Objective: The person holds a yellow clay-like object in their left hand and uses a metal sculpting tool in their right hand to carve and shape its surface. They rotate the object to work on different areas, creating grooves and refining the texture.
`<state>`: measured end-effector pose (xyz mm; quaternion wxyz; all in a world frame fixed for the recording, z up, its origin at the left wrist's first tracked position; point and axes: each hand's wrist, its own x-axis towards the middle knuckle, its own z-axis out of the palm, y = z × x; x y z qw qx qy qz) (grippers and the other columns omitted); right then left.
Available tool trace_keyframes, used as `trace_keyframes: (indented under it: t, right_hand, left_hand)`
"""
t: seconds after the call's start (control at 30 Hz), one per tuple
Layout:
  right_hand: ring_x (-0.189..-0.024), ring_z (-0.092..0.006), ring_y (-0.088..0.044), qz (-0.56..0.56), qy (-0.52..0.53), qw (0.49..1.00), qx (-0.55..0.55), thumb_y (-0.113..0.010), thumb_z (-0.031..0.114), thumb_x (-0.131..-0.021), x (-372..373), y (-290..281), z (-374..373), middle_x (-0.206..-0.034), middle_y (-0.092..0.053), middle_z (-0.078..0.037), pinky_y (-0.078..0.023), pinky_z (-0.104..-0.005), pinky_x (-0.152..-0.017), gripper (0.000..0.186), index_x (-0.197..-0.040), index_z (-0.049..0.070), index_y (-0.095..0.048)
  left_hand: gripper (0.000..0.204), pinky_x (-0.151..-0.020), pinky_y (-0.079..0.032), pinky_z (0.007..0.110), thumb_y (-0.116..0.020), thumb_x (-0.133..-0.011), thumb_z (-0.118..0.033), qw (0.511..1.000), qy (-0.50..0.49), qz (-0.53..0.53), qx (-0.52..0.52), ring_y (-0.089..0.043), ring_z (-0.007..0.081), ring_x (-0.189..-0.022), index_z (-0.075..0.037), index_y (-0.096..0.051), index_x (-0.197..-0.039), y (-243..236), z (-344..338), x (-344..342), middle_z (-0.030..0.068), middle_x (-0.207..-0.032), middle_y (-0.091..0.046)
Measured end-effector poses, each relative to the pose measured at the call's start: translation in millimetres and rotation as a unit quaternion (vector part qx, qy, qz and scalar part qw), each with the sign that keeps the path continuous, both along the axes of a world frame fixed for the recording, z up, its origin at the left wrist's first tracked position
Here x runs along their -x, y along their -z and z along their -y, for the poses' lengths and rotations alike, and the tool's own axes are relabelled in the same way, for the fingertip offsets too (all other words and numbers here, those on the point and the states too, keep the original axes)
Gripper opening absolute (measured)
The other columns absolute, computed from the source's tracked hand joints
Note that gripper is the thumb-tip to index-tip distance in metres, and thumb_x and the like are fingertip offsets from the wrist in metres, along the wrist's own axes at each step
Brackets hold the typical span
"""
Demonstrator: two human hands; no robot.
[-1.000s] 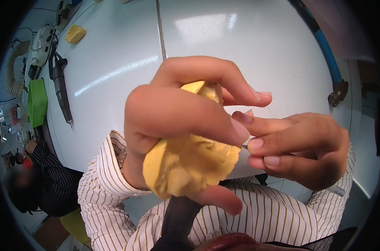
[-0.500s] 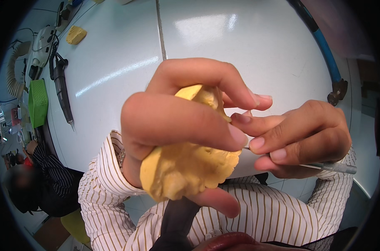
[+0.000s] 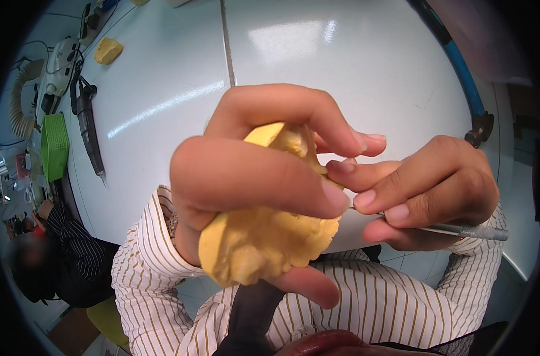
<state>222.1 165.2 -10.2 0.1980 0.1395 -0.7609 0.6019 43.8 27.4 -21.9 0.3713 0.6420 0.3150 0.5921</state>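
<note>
My left hand (image 3: 252,178) grips a yellow plaster dental cast (image 3: 264,246) close to the camera, thumb across its front and fingers curled over its top. The cast's lumpy tooth-like rim shows below the thumb. My right hand (image 3: 424,190) pinches a thin silver metal tool (image 3: 466,230) like a pen; its handle points right and its tip lies against the cast's right side, hidden behind my left thumb. Both sleeves are white with brown stripes.
A glossy white table (image 3: 317,65) lies beneath. A dark handpiece tool (image 3: 90,133), a green basket (image 3: 54,145) and another yellow block (image 3: 108,50) sit at its left edge. A blue pipe with a clamp (image 3: 469,98) runs along the right. Another person (image 3: 56,249) sits at lower left.
The silver tool's handle has come into view on the right as my right hand shifted. My left hand has turned the cast slightly and brought it closer.
</note>
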Motion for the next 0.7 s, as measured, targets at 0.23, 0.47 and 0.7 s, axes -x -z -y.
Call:
trace_keyframes:
  t: [0.23, 0.47, 0.7]
  right_hand:
    - [-0.092, -0.0300, -0.065, -0.044, 0.015, 0.999, -0.003, -0.065, -0.014, -0.074, 4.9, 6.3, 5.0, -0.093, -0.055, -0.016, -0.050, -0.0484, -0.089, 0.023, -0.089, -0.003, -0.051]
    - [-0.087, -0.0239, -0.066, -0.044, 0.024, 0.998, -0.032, -0.065, -0.014, -0.072, 5.7, 6.0, 2.1, -0.089, -0.056, -0.015, -0.051, -0.0488, -0.087, 0.024, -0.088, -0.003, -0.052]
    - [-0.086, -0.0238, -0.066, -0.054, 0.025, 0.998, -0.017, -0.065, -0.014, -0.072, 5.7, 5.3, 3.3, -0.089, -0.055, -0.016, -0.052, -0.0501, -0.086, 0.023, -0.087, -0.003, -0.052]
  left_hand:
    - [0.065, -0.088, -0.050, 0.054, -0.084, -0.060, -0.023, 0.999, -0.026, -0.028, -0.011, -0.051, 0.0450, -0.107, -0.011, -0.045, -0.111, 0.3, -0.6, 0.9, 0.0184, -0.116, -0.039]
    - [0.068, -0.086, -0.051, 0.054, -0.084, -0.060, -0.021, 0.999, -0.028, -0.031, 0.011, -0.051, 0.0477, -0.107, -0.012, -0.042, -0.114, -2.2, 3.4, -1.5, 0.0189, -0.117, -0.038]
    - [0.068, -0.087, -0.050, 0.056, -0.084, -0.060, -0.020, 1.000, -0.016, -0.027, -0.006, -0.050, 0.0467, -0.109, -0.010, -0.043, -0.113, -0.5, 1.8, 0.6, 0.0193, -0.116, -0.038]
